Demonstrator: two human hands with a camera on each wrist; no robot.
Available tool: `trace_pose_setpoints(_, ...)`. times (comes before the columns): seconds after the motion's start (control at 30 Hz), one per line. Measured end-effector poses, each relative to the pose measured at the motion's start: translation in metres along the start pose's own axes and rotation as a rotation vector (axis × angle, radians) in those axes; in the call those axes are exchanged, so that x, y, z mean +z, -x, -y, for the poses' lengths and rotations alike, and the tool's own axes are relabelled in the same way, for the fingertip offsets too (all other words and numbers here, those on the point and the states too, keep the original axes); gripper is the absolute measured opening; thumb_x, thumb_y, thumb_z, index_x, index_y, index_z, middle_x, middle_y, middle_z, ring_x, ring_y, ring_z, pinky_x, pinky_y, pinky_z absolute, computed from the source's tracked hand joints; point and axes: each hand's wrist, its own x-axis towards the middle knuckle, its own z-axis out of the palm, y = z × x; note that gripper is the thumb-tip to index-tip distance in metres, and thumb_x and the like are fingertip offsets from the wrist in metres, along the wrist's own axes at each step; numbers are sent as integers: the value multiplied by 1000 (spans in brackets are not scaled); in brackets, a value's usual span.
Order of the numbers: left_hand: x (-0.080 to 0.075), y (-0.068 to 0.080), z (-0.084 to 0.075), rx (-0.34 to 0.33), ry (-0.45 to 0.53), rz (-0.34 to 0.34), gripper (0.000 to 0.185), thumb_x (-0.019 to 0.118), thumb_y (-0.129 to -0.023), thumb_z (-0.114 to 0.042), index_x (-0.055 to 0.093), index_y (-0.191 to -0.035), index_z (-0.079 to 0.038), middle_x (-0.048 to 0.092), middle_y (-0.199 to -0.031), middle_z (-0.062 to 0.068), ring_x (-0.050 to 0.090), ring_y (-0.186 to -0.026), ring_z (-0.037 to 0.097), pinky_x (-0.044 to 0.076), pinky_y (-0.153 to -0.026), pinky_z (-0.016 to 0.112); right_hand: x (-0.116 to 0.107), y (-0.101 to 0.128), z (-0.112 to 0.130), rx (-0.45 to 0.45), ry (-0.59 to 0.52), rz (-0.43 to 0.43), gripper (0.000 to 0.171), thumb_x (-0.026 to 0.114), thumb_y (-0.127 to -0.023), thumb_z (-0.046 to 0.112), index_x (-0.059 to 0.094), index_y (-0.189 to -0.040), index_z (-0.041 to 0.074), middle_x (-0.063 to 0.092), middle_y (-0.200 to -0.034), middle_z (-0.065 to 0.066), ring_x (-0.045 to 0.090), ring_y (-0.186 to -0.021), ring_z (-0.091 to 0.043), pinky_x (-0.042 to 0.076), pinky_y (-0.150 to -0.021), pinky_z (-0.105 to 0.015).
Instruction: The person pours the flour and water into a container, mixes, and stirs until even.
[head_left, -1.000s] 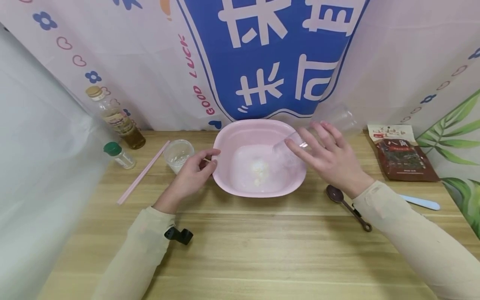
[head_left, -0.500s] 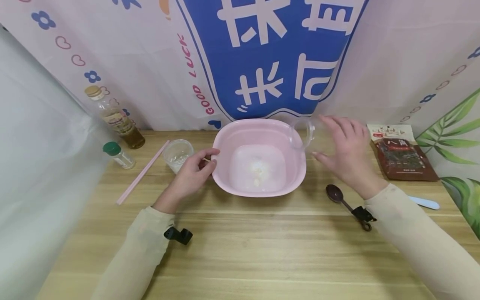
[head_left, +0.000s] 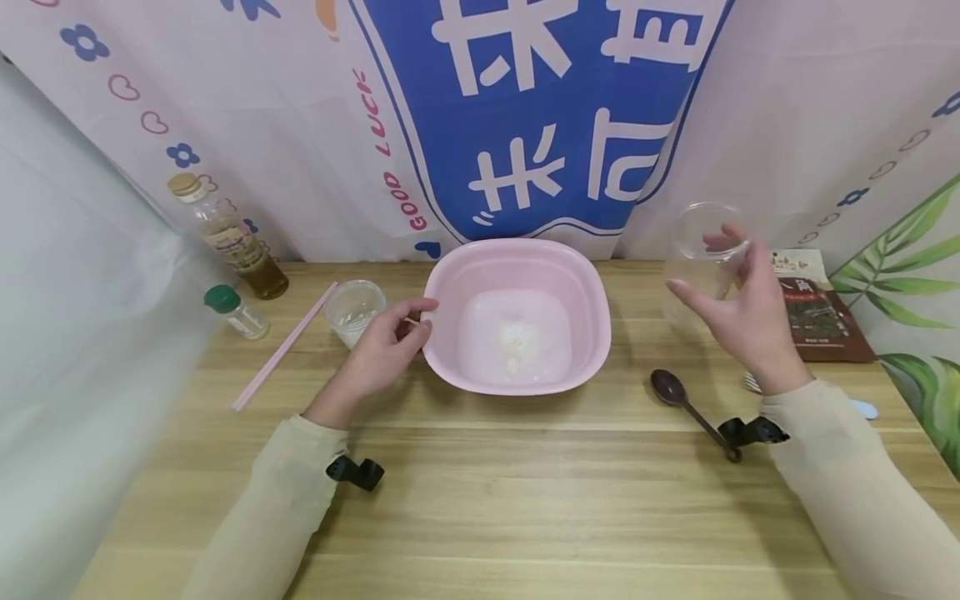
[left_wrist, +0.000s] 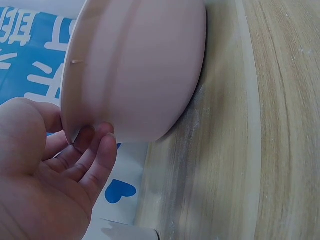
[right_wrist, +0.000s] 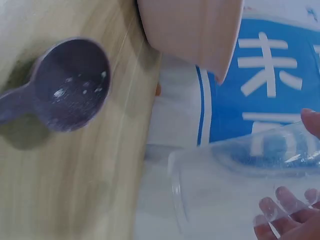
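Observation:
At the left rim of the pink basin [head_left: 517, 388], my left hand [head_left: 386, 337] pinches the edge between thumb and fingers. The left wrist view shows those fingers on the basin wall [left_wrist: 145, 65]. A small heap of white powder [head_left: 516, 337] lies in clear liquid on the basin's bottom. My right hand [head_left: 753, 312] grips a tall clear plastic cup [head_left: 693, 258], upright, right of the basin near the back of the table. Through the cup wall [right_wrist: 235, 185] in the right wrist view, curled fingertips show.
A second clear cup [head_left: 356, 307] stands left of the basin, beside pink chopsticks [head_left: 287, 346], a green-capped shaker [head_left: 238, 312] and an oil bottle [head_left: 236, 242]. On the right lie a brown spoon [head_left: 686, 400], a partly hidden fork [head_left: 752, 382] and a brown spice packet [head_left: 825, 325].
My right hand has carried the cup away from over the basin to the right and turned it from tipped to upright. The left hand stays on the rim.

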Motion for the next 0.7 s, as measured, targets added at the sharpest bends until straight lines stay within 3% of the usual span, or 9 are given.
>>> trace_pose_setpoints(0.1,-1,0,1,0,0,0,40,54,-112,-19,58,-150,-6,65,-122,18,60,-97,29,56,-76,23,-6,-2,-12,87,0,-6,90,85,-95,24,30,-166,20,50,-162,-12,50,-144,-28,41,-119,-28)
trace_pose_setpoints(0.23,-1,0,1,-4,1,-2,40,54,-112,-20,59,-150,-7,65,-122,18,61,-97,30,56,-76,23,-12,-5,-26,170,24,3,92,80,-98,35,23,-169,19,46,-163,-13,49,-142,-27,42,-113,-27)
trace_pose_setpoints(0.37,-2,1,1,-9,0,-2,40,54,-113,-20,59,-150,-8,65,-121,18,60,-96,29,56,-75,23,-16,-8,-37,234,23,6,96,78,-99,42,19,-169,15,47,-154,-14,50,-136,-29,45,-105,-26)
trace_pose_setpoints(0.5,-2,1,1,-1,3,-4,40,54,-113,-20,59,-150,-7,66,-120,18,60,-95,28,56,-75,23,-18,-11,-45,277,6,6,98,77,-99,44,15,-169,15,44,-160,-22,49,-144,-35,47,-116,-36)
trace_pose_setpoints(0.6,-1,0,1,9,7,-6,40,54,-112,-19,59,-150,-5,66,-119,18,60,-94,27,56,-74,23,-17,-12,-51,295,2,19,100,76,-99,46,13,-169,14,39,-165,-27,45,-149,-40,44,-123,-47)
trace_pose_setpoints(0.7,-1,0,1,15,9,-8,40,55,-112,-18,59,-149,-4,66,-118,18,60,-92,27,55,-73,23,-15,-12,-57,302,-28,45,103,76,-100,45,9,-170,11,32,-169,-29,39,-156,-41,38,-130,-49)
